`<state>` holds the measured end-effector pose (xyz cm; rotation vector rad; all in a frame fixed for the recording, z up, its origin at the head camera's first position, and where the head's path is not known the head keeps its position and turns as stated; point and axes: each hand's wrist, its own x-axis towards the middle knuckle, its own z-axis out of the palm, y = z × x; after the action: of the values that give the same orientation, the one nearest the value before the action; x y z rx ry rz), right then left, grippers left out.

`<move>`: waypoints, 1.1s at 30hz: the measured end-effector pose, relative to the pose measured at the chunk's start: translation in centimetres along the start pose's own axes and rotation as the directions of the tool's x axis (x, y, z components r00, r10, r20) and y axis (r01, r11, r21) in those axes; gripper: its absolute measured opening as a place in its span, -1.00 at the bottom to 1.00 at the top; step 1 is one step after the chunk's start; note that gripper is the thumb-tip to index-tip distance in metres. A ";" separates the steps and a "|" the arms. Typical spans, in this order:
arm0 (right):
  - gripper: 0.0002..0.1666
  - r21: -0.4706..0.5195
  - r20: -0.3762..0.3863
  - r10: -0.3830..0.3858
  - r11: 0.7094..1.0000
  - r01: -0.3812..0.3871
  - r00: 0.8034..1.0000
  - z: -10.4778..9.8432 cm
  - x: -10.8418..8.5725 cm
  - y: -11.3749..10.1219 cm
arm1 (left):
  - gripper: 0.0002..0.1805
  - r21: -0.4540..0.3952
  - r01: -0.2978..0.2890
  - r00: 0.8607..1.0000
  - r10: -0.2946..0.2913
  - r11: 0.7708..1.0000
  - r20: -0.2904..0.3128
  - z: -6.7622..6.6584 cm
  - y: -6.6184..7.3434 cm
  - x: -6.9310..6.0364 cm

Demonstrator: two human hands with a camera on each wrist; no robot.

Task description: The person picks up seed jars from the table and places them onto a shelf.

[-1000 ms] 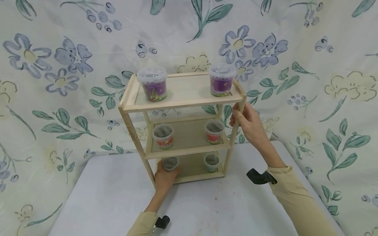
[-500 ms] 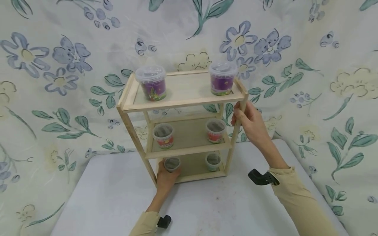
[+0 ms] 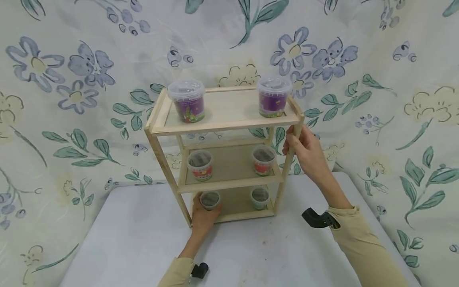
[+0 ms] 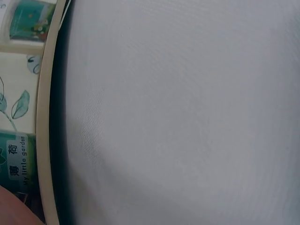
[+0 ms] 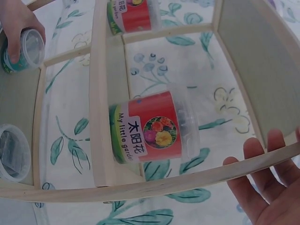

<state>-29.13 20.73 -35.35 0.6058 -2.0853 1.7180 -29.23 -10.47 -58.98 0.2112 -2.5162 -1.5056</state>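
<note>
A three-tier wooden shelf rack (image 3: 229, 107) stands on the table. On its bottom tier my left hand (image 3: 203, 215) grips a small plastic cup (image 3: 210, 200); its green label (image 4: 16, 159) reads "My little garden" in the left wrist view. My right hand (image 3: 310, 153) holds the rack's right front post (image 3: 288, 159), thumb in front and fingers around it. In the right wrist view these fingers (image 5: 255, 154) curl over the wood, and the left hand (image 5: 21, 21) appears at top left with thumb on the green cup. Another cup (image 3: 259, 198) sits on the bottom tier's right side.
Two red-labelled cups (image 3: 263, 160) stand on the middle tier. The top tier bears two lidded purple-labelled cups (image 3: 273, 101). A floral sheet (image 3: 89, 159) hangs behind the white table (image 3: 136, 239).
The head view has shifted slightly. Both hands keep their hold, the left on the green cup and the right on the post.
</note>
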 end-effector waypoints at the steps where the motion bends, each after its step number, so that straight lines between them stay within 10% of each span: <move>1: -0.84 0.001 0.000 -0.001 1.000 0.001 1.000 0.0 0.0 0.0 | -0.06 -0.006 0.003 1.000 -0.003 1.000 0.004 0.0 0.0 0.0; 21: -0.88 0.010 -0.014 0.007 1.000 -0.007 1.000 -0.6 0.1 0.9 | 0.02 -0.131 -0.008 0.997 0.017 0.991 0.070 -1.2 2.1 -1.0; 33: -0.78 -0.049 0.034 0.060 0.997 -0.059 0.998 0.2 0.0 3.9 | -0.05 -0.199 -0.128 0.987 0.144 0.972 0.070 -4.0 5.1 -3.2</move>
<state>-31.24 21.14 -38.61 0.5694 -2.1830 1.6959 -25.26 -10.77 -52.95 -0.0554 -2.3691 -1.7215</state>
